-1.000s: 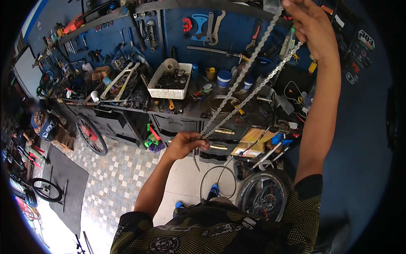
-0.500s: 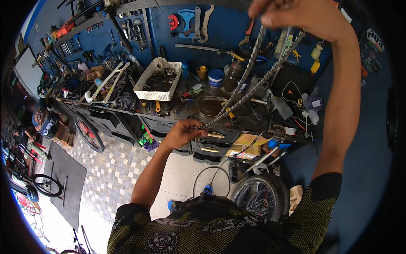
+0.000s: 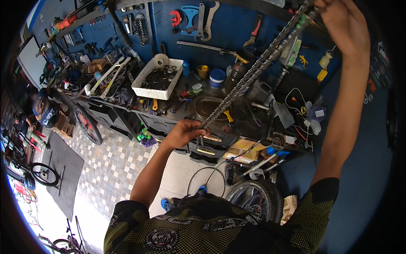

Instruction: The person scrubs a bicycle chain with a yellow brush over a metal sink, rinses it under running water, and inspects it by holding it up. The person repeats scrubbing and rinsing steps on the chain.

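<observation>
Two lengths of bicycle chain (image 3: 253, 74) run side by side, stretched on a slant between my hands over the cluttered workbench (image 3: 177, 111). My left hand (image 3: 186, 134), low and in front of the drawers, is closed on the lower end, with a short piece dangling below the fingers. Up at the top right, my right hand (image 3: 344, 25) grips the upper end near the picture's rim; part of its hold is cut off. Behind the chain lies an oval metal tray (image 3: 207, 109) on the bench.
A white plastic basket (image 3: 154, 90) of small parts stands on the bench, beside a blue-and-white tub (image 3: 217, 78). Tools hang on the blue wall (image 3: 237, 25). Below right, a bicycle wheel (image 3: 253, 199) leans near a coiled hose or cable (image 3: 191, 178). Another person (image 3: 44, 108) is at far left.
My right hand has moved up and to the right. The chain's two strands, looped apart before, now run straighter and close together. My left hand has stayed nearly in place.
</observation>
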The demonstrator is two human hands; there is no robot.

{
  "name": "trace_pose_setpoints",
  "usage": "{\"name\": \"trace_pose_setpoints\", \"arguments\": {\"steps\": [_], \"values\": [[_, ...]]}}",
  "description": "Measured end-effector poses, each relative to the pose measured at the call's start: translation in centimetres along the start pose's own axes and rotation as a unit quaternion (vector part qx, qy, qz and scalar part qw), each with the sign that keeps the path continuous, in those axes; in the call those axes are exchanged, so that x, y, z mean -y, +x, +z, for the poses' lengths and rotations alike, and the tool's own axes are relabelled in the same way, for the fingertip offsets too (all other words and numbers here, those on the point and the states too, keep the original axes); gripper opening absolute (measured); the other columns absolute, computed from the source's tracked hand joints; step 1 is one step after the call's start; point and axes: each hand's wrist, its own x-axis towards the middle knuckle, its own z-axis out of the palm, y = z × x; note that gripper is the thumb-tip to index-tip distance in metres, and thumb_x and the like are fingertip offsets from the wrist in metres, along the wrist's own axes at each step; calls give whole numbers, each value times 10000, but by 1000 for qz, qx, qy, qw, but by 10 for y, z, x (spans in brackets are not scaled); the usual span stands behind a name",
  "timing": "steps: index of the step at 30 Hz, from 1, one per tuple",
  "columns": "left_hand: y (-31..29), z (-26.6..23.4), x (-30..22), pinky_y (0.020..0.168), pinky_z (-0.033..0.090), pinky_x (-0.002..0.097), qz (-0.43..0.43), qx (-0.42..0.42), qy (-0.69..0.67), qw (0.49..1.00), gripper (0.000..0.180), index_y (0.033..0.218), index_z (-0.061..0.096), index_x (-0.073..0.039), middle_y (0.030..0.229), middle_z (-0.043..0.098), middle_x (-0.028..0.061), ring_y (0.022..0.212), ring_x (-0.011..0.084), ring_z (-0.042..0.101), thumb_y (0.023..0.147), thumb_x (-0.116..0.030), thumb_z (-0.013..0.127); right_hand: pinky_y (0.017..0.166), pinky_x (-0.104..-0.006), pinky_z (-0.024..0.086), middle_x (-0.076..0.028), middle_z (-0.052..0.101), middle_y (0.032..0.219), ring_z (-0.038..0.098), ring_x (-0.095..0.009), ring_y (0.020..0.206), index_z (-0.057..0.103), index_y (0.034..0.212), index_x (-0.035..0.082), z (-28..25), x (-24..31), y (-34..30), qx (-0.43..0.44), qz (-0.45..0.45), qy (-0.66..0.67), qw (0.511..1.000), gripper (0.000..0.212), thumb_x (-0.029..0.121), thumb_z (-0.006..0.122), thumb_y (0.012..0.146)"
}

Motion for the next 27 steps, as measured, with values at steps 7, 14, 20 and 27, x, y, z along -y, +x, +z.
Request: {"name": "trace_pose_setpoints", "arguments": {"steps": [7,14,20,27], "values": [[6,-13,-26,926,565,306,54,-10,51,997,177,1140,744,58,1036,783,102,989,150,723,1030,-69,687,664,-274,414,-162,514,1195,428,-154,804,30,1672,-48,-104,13,-14,47,37,198,978,639,150,349,1155],[0,-46,-38,959,570,338,30,-54,63,996,169,1133,736,85,1045,787,151,1029,210,744,1026,-25,666,523,-259,368,-59,467,915,375,-85,640,141,1671,-23,-160,-8,-78,43,5,159,986,625,164,424,1147],[-11,-76,-70,870,582,361,97,-112,40,988,135,1086,678,69,927,730,118,906,198,725,1063,-40,601,508,-283,269,-2,364,699,341,-123,579,579,1163,40,-158,-81,-219,-117,-3,77,990,302,335,567,1102],[3,-37,-129,681,525,322,75,-98,266,956,164,1048,691,1,861,701,75,742,133,656,1055,-161,670,611,-317,489,-37,658,774,605,-122,661,678,1196,80,-20,-260,-379,114,390,-305,861,451,287,894,858]]}}
